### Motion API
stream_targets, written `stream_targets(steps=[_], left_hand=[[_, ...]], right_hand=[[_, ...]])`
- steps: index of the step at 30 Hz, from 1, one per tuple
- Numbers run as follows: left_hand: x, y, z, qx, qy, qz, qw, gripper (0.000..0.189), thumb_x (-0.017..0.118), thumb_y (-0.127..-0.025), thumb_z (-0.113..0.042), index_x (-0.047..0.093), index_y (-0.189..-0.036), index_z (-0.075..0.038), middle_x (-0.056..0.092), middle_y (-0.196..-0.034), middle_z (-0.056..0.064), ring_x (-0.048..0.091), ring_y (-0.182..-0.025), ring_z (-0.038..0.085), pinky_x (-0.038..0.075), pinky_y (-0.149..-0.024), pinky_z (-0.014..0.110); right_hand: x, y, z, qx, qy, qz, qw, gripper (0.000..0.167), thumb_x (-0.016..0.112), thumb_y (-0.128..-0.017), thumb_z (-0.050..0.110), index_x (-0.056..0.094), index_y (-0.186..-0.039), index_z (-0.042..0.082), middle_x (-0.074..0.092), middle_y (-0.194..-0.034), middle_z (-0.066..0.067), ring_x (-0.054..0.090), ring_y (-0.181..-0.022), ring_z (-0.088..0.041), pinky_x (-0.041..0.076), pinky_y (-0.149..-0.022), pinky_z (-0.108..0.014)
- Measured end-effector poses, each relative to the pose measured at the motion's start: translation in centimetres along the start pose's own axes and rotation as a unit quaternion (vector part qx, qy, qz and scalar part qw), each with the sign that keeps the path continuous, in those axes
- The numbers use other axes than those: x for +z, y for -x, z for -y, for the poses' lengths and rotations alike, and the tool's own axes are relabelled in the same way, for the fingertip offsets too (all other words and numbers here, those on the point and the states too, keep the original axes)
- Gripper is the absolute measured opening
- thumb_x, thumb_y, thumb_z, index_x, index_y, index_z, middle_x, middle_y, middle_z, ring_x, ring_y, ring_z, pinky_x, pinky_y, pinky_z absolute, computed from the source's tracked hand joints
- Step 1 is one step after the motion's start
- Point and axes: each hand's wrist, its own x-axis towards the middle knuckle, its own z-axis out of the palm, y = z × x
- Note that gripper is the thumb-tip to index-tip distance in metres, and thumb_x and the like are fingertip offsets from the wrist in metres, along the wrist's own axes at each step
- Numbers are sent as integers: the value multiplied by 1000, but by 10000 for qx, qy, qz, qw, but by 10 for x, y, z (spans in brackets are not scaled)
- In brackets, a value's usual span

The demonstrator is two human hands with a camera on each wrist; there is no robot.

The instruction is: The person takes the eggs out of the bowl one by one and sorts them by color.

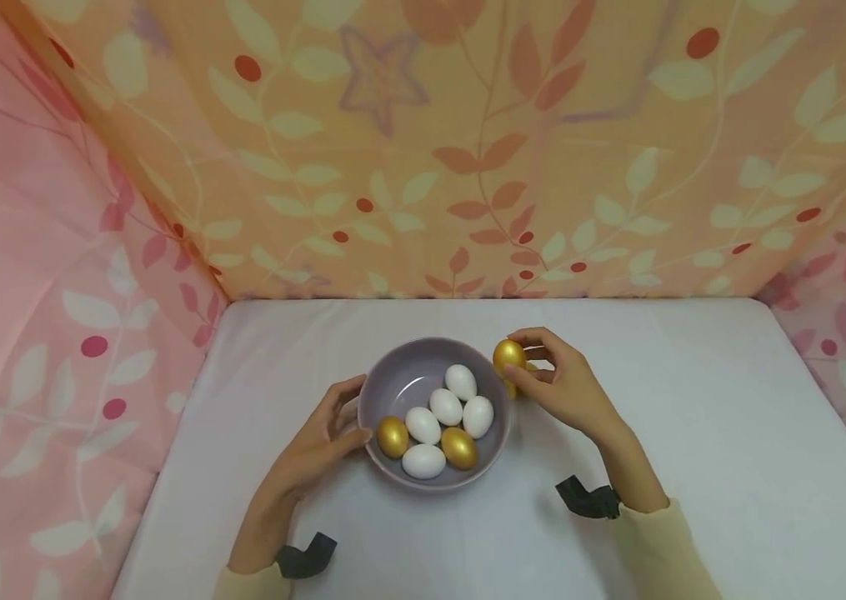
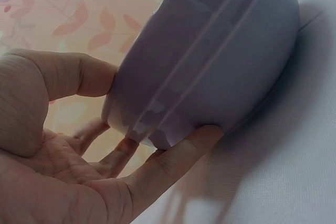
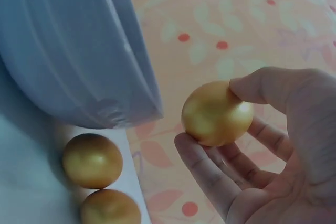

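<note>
A grey-purple bowl stands on the white-covered table, with several white eggs inside. Two golden eggs, one at the left and one at the front, lie among them. My left hand grips the bowl's left side, thumb at the rim and fingers against the outer wall. Just off the right rim, my right hand pinches another golden egg between thumb and fingertips, raised about rim height. Below it, two more golden eggs rest beside the bowl, mostly hidden in the head view.
White cloth covers the table around the bowl. An orange leaf-patterned curtain hangs along the back edge, and pink patterned cloth borders the left and right sides. Dark wrist mounts sit at both sleeves.
</note>
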Motion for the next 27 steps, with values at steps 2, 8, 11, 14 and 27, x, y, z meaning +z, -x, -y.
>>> stream_targets(steps=[2,8,11,14,27], left_hand=[[0,1,0,-30,-14,24,10000,77,68,-98,-2,28,-163,-13,18,-176,15,24,-160,52,53,-103,26],[-2,8,-1,-71,-55,-19,10000,76,67,-99,-2,28,-163,-13,17,-176,15,23,-159,53,55,-101,29],[-4,10,-2,-34,-88,-70,9999,76,65,-99,-1,27,-163,-12,17,-176,15,21,-159,54,55,-101,29],[-5,10,-1,15,-130,-76,9999,76,65,-99,-1,26,-164,-11,17,-175,16,21,-160,54,53,-102,26],[-1,0,0,52,-60,42,10000,75,66,-99,-1,28,-163,-14,18,-176,13,21,-160,52,53,-103,26]], right_hand=[[-1,5,-5,70,-16,-140,9999,42,79,-97,23,62,-134,13,64,-134,-11,66,-121,-30,59,-89,-18],[-2,13,-13,133,-30,-529,9985,43,78,-98,21,61,-136,10,64,-136,-10,65,-118,-24,59,-87,-18],[-6,13,-12,100,40,-664,9977,44,77,-98,22,60,-137,10,65,-137,-10,65,-117,-18,59,-86,-17],[-10,13,-12,169,122,-756,9969,44,77,-98,23,60,-137,10,65,-136,-10,64,-116,-15,58,-85,-15],[-24,16,-38,752,670,-970,9902,45,75,-99,29,60,-135,7,65,-135,-16,64,-119,-33,52,-85,-15]])
